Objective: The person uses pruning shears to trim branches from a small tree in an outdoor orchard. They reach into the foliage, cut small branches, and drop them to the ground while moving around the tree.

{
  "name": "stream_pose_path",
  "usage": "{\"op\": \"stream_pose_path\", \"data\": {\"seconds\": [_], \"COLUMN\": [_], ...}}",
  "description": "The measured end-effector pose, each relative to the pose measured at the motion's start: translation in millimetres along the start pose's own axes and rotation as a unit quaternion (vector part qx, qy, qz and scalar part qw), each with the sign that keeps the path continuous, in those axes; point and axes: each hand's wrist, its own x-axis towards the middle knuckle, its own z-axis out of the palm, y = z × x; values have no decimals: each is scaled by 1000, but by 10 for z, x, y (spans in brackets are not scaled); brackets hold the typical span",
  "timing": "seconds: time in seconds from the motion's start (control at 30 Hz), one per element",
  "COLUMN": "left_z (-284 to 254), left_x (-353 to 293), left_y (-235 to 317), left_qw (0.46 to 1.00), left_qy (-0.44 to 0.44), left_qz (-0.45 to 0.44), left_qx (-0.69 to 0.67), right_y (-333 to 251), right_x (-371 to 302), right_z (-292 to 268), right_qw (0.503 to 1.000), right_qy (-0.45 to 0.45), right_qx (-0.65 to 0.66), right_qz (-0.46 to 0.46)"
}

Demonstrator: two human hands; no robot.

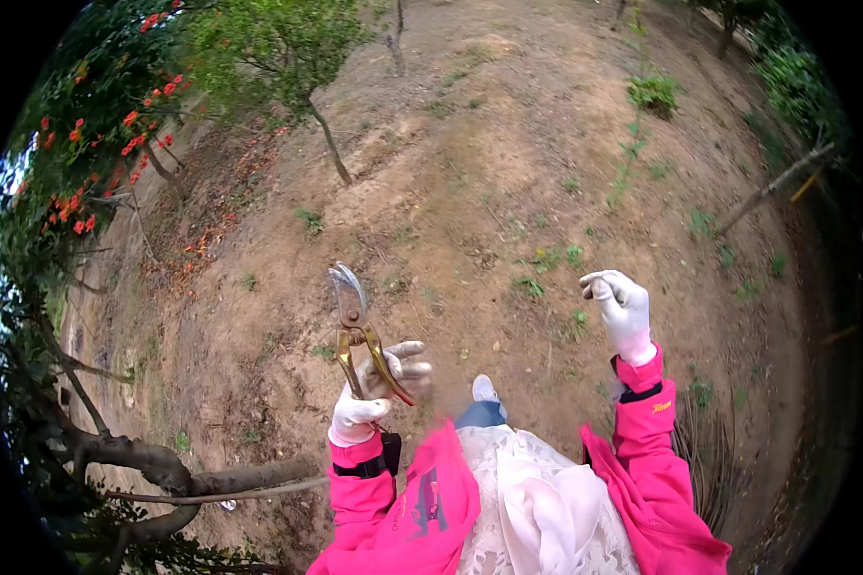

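Two hands were seen, both covered by white, soiled gloves. In the left hand (374, 383) one pair of shears (353, 316) was held at the left of centre, above the ground (508, 182), with its blades pointed up and away from the body. Its two handles were spread apart; the near handle was crossed by the thumb, while the other fingers (410, 370) were left loosely extended behind and to the right of the far handle. The right hand (625, 305) was raised well apart from the shears; its fingers were half bent, drawn close to the thumb, and whether anything was pinched there could not be told.

Two pink sleeves were shown, each ringed by one black band (360, 470) at the wrist. One shoe (484, 388) and part of one blue trouser leg (479, 415) could be counted; the other foot was hidden. One slim tree (331, 144) was seen ahead, and one leaning trunk (777, 189) at the right. The red flowers (77, 218) at the left were too many to be counted.

The left palm was partly covered by the handles. The thick branch (163, 467) was cut off by the dark rim, and the twigs (705, 455) were partly hidden by the right sleeve (650, 436).
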Motion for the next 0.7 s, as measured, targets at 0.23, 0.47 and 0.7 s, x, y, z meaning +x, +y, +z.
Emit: {"op": "stream_pose_path", "data": {"seconds": [0.23,0.47,0.7], "left_z": [-555,-666,-727], "left_x": [685,1041,1465], "left_y": [419,533,572], "left_qw": [994,983,978], "left_qy": [34,100,134], "left_qz": [55,97,136], "left_qx": [-90,-121,-84], "right_y": [-1503,-1833,-1387], "right_x": [1200,1738,2377], "right_z": [652,349,169], "right_qw": [838,742,712], "right_qy": [-130,-202,-232], "right_qx": [487,537,561], "right_qz": [-212,-347,-353]}}
